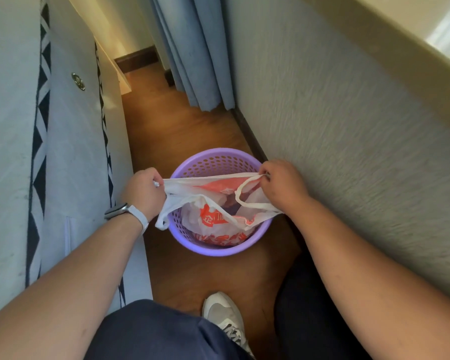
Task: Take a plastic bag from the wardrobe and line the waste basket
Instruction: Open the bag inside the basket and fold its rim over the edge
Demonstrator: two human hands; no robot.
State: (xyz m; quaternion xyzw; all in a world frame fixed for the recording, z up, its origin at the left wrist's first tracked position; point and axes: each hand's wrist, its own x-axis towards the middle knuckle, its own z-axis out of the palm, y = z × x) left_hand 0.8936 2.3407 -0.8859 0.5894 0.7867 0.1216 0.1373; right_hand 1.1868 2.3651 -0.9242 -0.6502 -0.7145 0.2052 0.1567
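Over the purple waste basket (220, 249) on the wooden floor (166, 131), between a bed (70, 157) and a wall (335, 131), both hands are closed on the white and orange plastic bag (216, 216). Left hand (144, 193), watch (117, 211) on its wrist, grips one edge in a fist; right hand (283, 183) pinches the opposite edge by a handle loop, stretching the mouth open across the rim while the bag's body hangs inside the basket
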